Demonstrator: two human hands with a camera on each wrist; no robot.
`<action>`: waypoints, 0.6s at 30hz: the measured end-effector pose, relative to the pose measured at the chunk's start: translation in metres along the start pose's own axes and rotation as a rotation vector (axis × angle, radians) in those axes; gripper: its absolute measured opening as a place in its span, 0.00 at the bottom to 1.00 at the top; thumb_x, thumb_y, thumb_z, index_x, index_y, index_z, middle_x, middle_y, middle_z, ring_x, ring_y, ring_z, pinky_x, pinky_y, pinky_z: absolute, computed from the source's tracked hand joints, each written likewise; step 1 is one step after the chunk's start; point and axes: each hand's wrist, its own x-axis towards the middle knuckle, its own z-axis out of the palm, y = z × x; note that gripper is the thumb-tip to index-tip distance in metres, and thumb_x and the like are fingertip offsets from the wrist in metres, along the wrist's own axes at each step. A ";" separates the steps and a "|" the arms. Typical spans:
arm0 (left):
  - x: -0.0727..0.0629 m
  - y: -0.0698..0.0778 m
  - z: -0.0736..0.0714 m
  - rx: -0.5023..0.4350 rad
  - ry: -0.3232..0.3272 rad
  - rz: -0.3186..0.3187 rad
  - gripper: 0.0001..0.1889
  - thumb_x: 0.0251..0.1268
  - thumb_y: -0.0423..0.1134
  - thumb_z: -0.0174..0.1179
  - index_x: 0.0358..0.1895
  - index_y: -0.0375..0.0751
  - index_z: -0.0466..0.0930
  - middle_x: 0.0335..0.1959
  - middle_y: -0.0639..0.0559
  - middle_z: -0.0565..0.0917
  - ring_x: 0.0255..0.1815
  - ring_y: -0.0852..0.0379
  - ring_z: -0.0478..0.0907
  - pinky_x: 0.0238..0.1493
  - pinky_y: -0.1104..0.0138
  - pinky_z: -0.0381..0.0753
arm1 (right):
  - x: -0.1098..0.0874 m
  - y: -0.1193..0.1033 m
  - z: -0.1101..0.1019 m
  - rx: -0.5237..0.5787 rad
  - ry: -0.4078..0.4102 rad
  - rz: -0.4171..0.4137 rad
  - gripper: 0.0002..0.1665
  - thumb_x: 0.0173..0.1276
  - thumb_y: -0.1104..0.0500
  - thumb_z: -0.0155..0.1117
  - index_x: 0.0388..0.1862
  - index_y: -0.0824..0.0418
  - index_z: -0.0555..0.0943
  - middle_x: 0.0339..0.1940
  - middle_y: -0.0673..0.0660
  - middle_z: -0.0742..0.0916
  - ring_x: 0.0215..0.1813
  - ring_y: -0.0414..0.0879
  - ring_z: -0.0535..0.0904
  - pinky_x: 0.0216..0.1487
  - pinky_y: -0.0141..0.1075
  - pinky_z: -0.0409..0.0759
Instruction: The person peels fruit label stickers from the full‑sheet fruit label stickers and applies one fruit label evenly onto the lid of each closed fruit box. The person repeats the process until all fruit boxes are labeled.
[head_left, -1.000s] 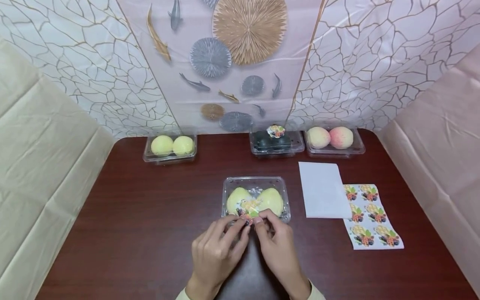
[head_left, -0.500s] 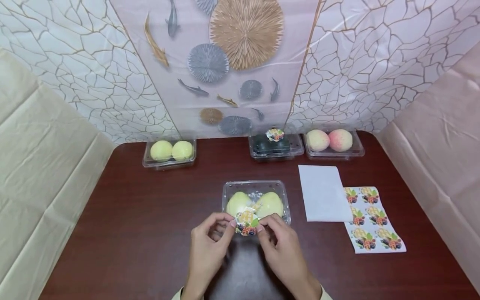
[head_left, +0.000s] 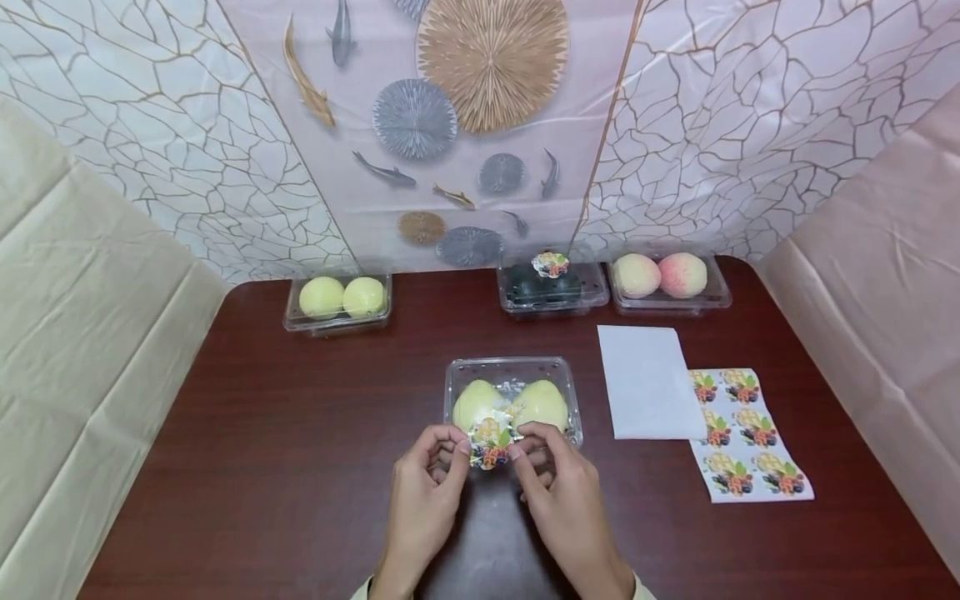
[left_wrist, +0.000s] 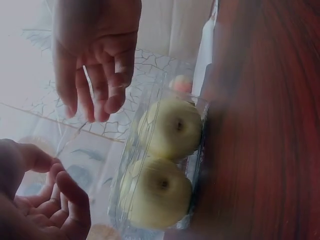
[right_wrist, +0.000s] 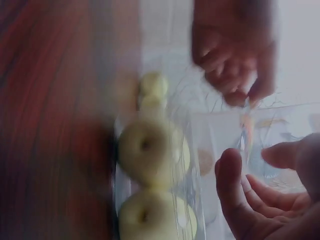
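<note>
A round fruit-print sticker is held up in front of a clear plastic box. My left hand pinches the sticker's left edge between thumb and index finger. At the opposite edge is my right hand, its fingertips close by. In the right wrist view, the thumb and index finger of that hand stand apart, with the sticker edge-on near the gap. Two pale yellow-green fruits that look like pears lie inside the lidded box, just beyond both hands.
Along the back edge stand a box of yellow-green fruits, a box of dark fruits bearing a sticker, and a box of peaches. To the right, a blank white sheet overlaps a sticker sheet. Fabric walls enclose the table.
The sticker, first low over the box front with fingers bunched on it, has come back toward the person and now faces up flat. The left hand has shifted its hold to the left edge.
</note>
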 end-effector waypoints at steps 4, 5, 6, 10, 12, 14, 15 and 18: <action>-0.001 0.000 -0.002 -0.025 -0.064 -0.059 0.03 0.71 0.27 0.66 0.39 0.39 0.83 0.30 0.52 0.84 0.25 0.64 0.77 0.23 0.75 0.73 | 0.001 -0.002 0.000 0.098 -0.038 0.061 0.08 0.70 0.67 0.73 0.46 0.61 0.85 0.33 0.53 0.88 0.28 0.44 0.85 0.22 0.33 0.83; -0.001 -0.001 -0.002 -0.020 -0.070 -0.062 0.03 0.71 0.27 0.66 0.40 0.39 0.83 0.31 0.52 0.84 0.25 0.64 0.77 0.23 0.75 0.73 | 0.001 -0.002 0.001 0.104 -0.041 0.071 0.08 0.70 0.67 0.73 0.44 0.61 0.85 0.33 0.53 0.88 0.28 0.44 0.85 0.22 0.33 0.83; -0.001 -0.001 -0.002 -0.014 -0.071 -0.058 0.03 0.71 0.27 0.66 0.40 0.38 0.83 0.30 0.52 0.84 0.25 0.64 0.77 0.24 0.75 0.73 | 0.001 -0.002 0.001 0.112 -0.041 0.080 0.08 0.69 0.68 0.73 0.44 0.61 0.84 0.32 0.53 0.87 0.27 0.44 0.85 0.22 0.33 0.83; -0.003 -0.003 -0.002 0.033 -0.055 -0.014 0.03 0.70 0.26 0.66 0.40 0.38 0.83 0.29 0.54 0.84 0.24 0.65 0.77 0.24 0.74 0.75 | 0.000 -0.003 0.002 0.166 -0.044 0.104 0.07 0.69 0.69 0.73 0.42 0.62 0.84 0.31 0.55 0.87 0.26 0.42 0.84 0.20 0.37 0.83; -0.004 -0.003 -0.002 0.045 -0.051 0.004 0.03 0.70 0.26 0.65 0.40 0.37 0.83 0.29 0.54 0.84 0.24 0.65 0.76 0.24 0.74 0.76 | -0.001 -0.003 0.002 0.196 -0.046 0.114 0.07 0.69 0.69 0.73 0.42 0.62 0.84 0.31 0.56 0.87 0.26 0.42 0.83 0.20 0.38 0.83; -0.005 -0.003 -0.002 0.044 -0.050 0.002 0.03 0.69 0.26 0.66 0.40 0.37 0.83 0.29 0.55 0.84 0.24 0.65 0.76 0.24 0.73 0.76 | -0.001 -0.004 0.002 0.216 -0.048 0.124 0.06 0.70 0.68 0.73 0.42 0.63 0.84 0.31 0.58 0.88 0.25 0.42 0.82 0.20 0.39 0.83; -0.005 -0.003 -0.002 0.042 -0.051 -0.003 0.03 0.69 0.27 0.66 0.40 0.37 0.83 0.29 0.55 0.84 0.24 0.65 0.76 0.24 0.73 0.76 | 0.000 -0.004 0.001 0.220 -0.048 0.126 0.06 0.70 0.68 0.73 0.42 0.64 0.83 0.31 0.59 0.88 0.25 0.42 0.82 0.19 0.38 0.83; -0.005 -0.004 -0.002 0.034 -0.051 -0.024 0.03 0.69 0.27 0.66 0.40 0.37 0.83 0.29 0.55 0.84 0.24 0.65 0.76 0.25 0.74 0.76 | 0.000 -0.004 0.001 0.227 -0.053 0.128 0.05 0.70 0.68 0.72 0.41 0.65 0.84 0.31 0.60 0.88 0.23 0.40 0.80 0.19 0.38 0.82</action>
